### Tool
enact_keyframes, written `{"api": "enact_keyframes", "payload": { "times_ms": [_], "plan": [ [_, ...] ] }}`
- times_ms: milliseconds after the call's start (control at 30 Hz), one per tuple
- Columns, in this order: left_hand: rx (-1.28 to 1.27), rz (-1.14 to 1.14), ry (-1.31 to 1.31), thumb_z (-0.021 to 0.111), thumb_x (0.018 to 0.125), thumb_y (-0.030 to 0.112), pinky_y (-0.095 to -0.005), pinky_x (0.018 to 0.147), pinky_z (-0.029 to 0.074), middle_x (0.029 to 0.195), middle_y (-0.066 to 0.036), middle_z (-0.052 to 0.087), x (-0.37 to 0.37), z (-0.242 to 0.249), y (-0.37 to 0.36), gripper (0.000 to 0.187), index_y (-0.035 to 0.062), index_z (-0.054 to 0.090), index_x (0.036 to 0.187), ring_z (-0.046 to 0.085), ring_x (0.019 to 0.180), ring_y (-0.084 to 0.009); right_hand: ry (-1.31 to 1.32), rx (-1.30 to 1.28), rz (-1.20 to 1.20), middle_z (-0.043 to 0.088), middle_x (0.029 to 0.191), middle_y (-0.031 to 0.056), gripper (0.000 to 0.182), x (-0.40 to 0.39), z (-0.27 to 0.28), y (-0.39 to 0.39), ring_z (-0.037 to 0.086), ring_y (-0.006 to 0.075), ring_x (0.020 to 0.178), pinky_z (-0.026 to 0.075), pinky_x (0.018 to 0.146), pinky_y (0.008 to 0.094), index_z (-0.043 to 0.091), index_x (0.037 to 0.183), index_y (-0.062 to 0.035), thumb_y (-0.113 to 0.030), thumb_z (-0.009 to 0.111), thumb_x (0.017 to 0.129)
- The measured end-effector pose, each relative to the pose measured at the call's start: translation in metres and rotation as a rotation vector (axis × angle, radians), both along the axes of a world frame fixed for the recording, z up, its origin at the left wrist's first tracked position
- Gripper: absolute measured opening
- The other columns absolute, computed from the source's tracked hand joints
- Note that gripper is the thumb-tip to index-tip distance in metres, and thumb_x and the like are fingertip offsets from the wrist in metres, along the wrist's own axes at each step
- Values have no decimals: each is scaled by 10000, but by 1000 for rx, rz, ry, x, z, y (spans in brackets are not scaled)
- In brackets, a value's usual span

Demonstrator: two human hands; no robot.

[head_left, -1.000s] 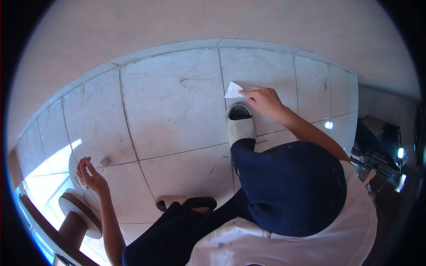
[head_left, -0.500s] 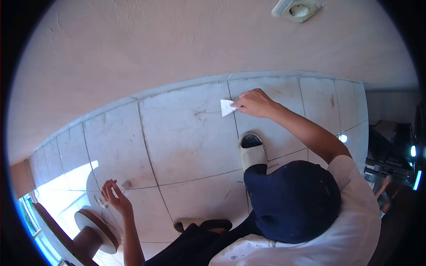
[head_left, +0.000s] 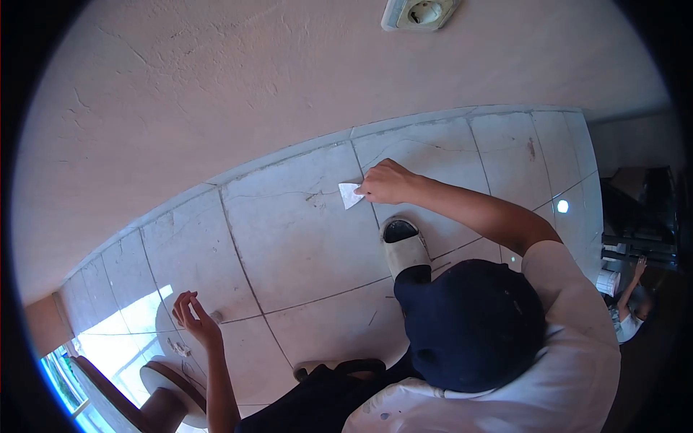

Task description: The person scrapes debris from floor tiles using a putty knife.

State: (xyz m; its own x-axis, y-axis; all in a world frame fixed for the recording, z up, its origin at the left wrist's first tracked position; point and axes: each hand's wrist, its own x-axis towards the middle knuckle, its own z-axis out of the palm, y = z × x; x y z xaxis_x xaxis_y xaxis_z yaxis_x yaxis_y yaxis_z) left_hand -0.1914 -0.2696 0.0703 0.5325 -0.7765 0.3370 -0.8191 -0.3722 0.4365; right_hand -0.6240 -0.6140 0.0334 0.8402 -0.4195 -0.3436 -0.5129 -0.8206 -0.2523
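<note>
My right hand (head_left: 390,182) reaches low over the pale tiled floor (head_left: 289,245), pinching a flat white wedge-shaped piece (head_left: 349,195). The piece widens away from my fingers, and its far edge is close to a dirty, cracked mark (head_left: 315,198) in the tile. At the lower left, my left hand (head_left: 198,321) hangs loosely with its fingers parted and nothing in it. A small greyish lump (head_left: 216,316) shows beside its fingers. My dark blue cap (head_left: 473,325) covers part of the view.
The wall (head_left: 216,94) runs along the floor's far side, with a socket (head_left: 424,12) on it. A wooden spool-like stand (head_left: 173,386) is at lower left. One light slip-on shoe (head_left: 404,249) rests below my right hand. At right are another person (head_left: 629,317) and a white bucket (head_left: 608,281).
My right hand and the white piece have moved left and slightly down in the view. The whole view has shifted a little, and the other person at right shows more.
</note>
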Motion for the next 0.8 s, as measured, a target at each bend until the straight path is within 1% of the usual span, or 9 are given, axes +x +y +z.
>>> {"api": "enact_keyframes", "payload": {
  "times_ms": [133, 267, 400, 467, 567, 600, 667, 733, 800],
  "plan": [
    [21, -56, -49, 564, 1011, 135, -424, 1023, 365, 1120, -89, 647, -12, 18, -10, 140, 45, 667, 983, 552, 1123, -265, -60, 26, 37, 718, 782, 135, 194, -2, 5, 5, 709, 339, 768, 566, 708, 472, 790, 973, -147, -208, 637, 869],
    [36, -68, -33, 567, 1002, 115, -426, 1030, 364, 1119, -100, 646, -19, 28, -1, 126, 41, 667, 978, 549, 1142, -275, 87, -24, 54, 718, 765, 118, 171, -20, 12, 4, 715, 320, 759, 565, 688, 468, 784, 907, -147, -177, 621, 861],
    [89, -90, 0, 573, 994, 94, -427, 1025, 377, 1125, -108, 644, -15, 25, 1, 111, 38, 668, 979, 556, 1135, -284, -24, 21, -10, 723, 771, 121, 167, 3, 2, 12, 720, 319, 770, 567, 700, 464, 790, 925, -144, -177, 637, 868],
    [136, -185, -72, 579, 982, 67, -430, 1015, 395, 1135, -116, 643, -8, 33, -6, 95, 36, 668, 995, 563, 1142, -293, -95, 45, -23, 726, 782, 122, 169, 11, -1, 15, 721, 318, 778, 568, 708, 462, 792, 936, -146, -182, 639, 874],
    [131, -255, -35, 580, 975, 52, -439, 995, 419, 1148, -129, 640, -2, 55, -28, 95, 28, 663, 1017, 579, 1136, -303, -90, 61, -28, 736, 823, 120, 182, 12, 12, 13, 725, 313, 807, 568, 719, 456, 794, 965, -151, -201, 637, 889],
    [129, -248, -31, 580, 975, 52, -439, 995, 419, 1148, -129, 640, -1, 64, -35, 95, 28, 663, 1017, 579, 1136, -303, -44, 48, -48, 736, 829, 118, 182, 1, 18, 8, 725, 311, 813, 568, 721, 456, 792, 963, -151, -201, 633, 891],
    [225, -376, -31, 576, 971, 36, -436, 977, 440, 1142, -137, 644, 3, 80, -51, 102, 19, 656, 1033, 599, 1112, -309, 13, 26, -57, 735, 836, 115, 182, -14, 24, -7, 725, 308, 819, 568, 722, 456, 790, 960, -151, -200, 628, 894],
    [270, -449, -35, 577, 961, 20, -408, 925, 460, 1081, -145, 653, 1, 89, -68, 102, 11, 649, 1033, 620, 1032, -320, 64, -43, 9, 729, 823, 107, 176, -24, 20, -12, 724, 303, 819, 568, 712, 456, 786, 947, -148, -202, 626, 897],
    [295, -558, -184, 588, 959, 25, -408, 883, 459, 1061, -131, 653, 7, 83, -86, 92, 13, 643, 1032, 621, 998, -307, 88, -1, 1, 719, 807, 113, 172, -11, 13, -5, 718, 314, 812, 567, 703, 460, 780, 929, -144, -204, 622, 900]
  ]
}}
